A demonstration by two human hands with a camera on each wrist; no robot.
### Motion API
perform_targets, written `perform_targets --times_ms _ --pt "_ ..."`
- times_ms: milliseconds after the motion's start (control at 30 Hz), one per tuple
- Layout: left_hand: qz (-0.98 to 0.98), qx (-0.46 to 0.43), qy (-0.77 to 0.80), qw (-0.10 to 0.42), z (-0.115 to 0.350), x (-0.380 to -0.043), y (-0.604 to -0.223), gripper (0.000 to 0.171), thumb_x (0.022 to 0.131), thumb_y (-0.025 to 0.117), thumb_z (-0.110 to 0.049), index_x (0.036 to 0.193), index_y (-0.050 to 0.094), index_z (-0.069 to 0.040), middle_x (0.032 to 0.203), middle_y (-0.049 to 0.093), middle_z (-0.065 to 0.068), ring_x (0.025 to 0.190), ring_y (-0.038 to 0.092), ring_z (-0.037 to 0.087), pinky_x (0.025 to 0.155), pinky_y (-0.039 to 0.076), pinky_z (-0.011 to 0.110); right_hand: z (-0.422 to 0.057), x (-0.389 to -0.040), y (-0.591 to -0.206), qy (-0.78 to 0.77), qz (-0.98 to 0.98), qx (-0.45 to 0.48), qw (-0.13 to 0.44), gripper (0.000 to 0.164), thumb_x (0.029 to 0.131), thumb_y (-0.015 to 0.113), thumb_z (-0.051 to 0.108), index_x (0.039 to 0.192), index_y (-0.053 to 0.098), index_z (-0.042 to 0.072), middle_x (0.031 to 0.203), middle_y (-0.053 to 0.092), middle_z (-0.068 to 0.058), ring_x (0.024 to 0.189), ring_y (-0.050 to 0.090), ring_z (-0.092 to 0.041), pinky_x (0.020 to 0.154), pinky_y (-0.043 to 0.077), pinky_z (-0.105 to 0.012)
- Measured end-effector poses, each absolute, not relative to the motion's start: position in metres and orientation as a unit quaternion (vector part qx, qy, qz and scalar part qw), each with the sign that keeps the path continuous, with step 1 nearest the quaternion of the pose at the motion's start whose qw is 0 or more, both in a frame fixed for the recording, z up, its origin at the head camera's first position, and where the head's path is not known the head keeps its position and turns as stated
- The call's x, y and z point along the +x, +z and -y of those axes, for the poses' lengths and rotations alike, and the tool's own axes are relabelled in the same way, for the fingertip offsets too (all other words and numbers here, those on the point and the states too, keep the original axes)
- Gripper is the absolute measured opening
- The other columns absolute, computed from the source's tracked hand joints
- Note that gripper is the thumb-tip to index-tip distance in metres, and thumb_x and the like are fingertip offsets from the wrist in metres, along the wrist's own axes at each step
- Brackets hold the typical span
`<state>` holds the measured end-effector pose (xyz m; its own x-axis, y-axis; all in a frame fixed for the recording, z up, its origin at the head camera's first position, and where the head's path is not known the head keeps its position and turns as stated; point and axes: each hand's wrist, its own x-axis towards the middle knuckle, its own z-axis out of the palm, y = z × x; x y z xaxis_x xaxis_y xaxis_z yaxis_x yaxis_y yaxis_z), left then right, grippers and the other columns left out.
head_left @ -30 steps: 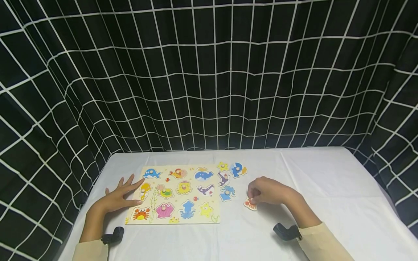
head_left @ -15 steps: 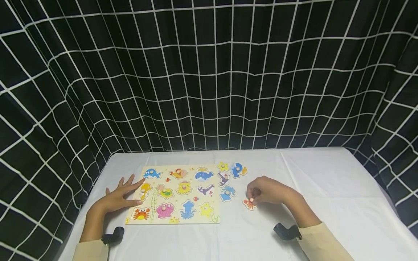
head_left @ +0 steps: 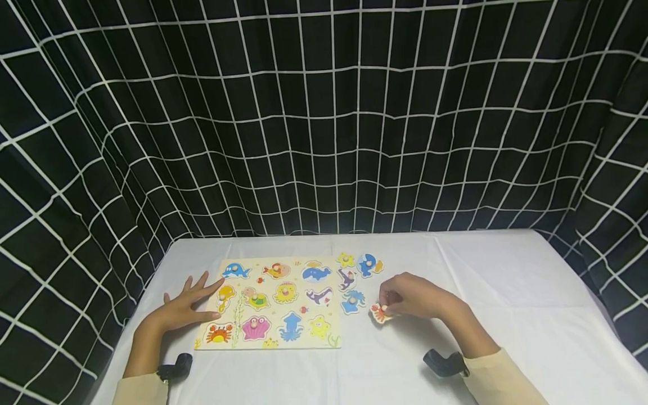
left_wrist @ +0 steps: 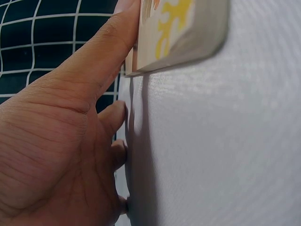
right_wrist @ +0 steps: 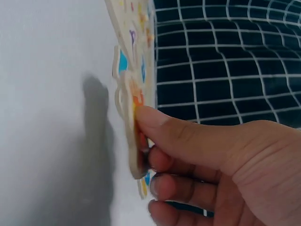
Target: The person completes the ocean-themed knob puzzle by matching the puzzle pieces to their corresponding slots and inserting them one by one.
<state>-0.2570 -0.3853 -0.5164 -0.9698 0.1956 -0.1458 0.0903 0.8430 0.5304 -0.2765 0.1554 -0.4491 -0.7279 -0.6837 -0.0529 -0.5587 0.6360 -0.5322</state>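
Observation:
My right hand (head_left: 412,295) pinches a red and orange crab puzzle piece (head_left: 378,314) by its knob, right of the board. In the right wrist view the crab piece (right_wrist: 131,136) is held edge-on above the cloth, its shadow on the left. My left hand (head_left: 184,306) lies spread at the left edge of the wooden sea-animal puzzle board (head_left: 273,342), thumb and index finger on it. Knobbed pieces such as the pink shell (head_left: 255,327) and turtle (head_left: 255,297) sit in the board. Pictures without knobs show at the crab spot (head_left: 219,333), squid spot (head_left: 291,326) and starfish spot (head_left: 319,325).
Loose pieces lie close to the board's right edge: a yellow starfish (head_left: 346,259), a blue whale (head_left: 368,264), a purple and white orca-like piece (head_left: 346,278) and a blue squid (head_left: 352,301). White cloth (head_left: 506,292) covers the table; a black gridded curtain (head_left: 324,140) hangs behind.
My right hand has shifted slightly left with the crab piece, which now shows tilted and turned, with a shadow below it. The left hand stays in place on the board.

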Motion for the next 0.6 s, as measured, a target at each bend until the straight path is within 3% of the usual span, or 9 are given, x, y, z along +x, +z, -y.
perform_targets --times_ms 333,467,600 --pt "-0.949 0.073 0.285 0.113 0.376 -0.248 -0.506 0.092 0.078 0.078 -0.058 0.157 0.039 -0.031 0.167 0.009 0.024 0.150 -0.010 0.054 0.099 -0.019 0.084 -0.132 -0.266 -0.445 -0.250 -0.896 -0.361 0.070 0.016 0.084 0.081 0.011 0.083 0.069 0.021 0.068 0.058 0.013 0.066 0.049 -0.003 0.063 0.045 -0.025" --pt "-0.951 0.064 0.276 0.121 0.374 -0.246 -0.501 0.094 0.079 0.079 -0.056 0.157 0.039 -0.024 0.167 0.009 0.024 0.150 -0.010 0.053 0.100 -0.017 0.083 -0.117 -0.260 -0.446 -0.272 -0.881 -0.378 0.079 0.014 0.086 0.080 0.013 0.085 0.070 0.022 0.070 0.060 0.015 0.067 0.051 -0.003 0.063 0.047 -0.025" --pt "-0.954 0.069 0.269 0.109 0.379 -0.250 -0.504 0.093 0.078 0.077 -0.061 0.157 0.039 -0.029 0.167 0.011 0.022 0.151 -0.009 0.052 0.100 -0.017 0.083 -0.098 -0.256 -0.443 -0.285 -0.866 -0.401 0.091 0.011 0.089 0.077 0.014 0.087 0.071 0.022 0.068 0.057 0.016 0.065 0.049 -0.002 0.062 0.046 -0.023"
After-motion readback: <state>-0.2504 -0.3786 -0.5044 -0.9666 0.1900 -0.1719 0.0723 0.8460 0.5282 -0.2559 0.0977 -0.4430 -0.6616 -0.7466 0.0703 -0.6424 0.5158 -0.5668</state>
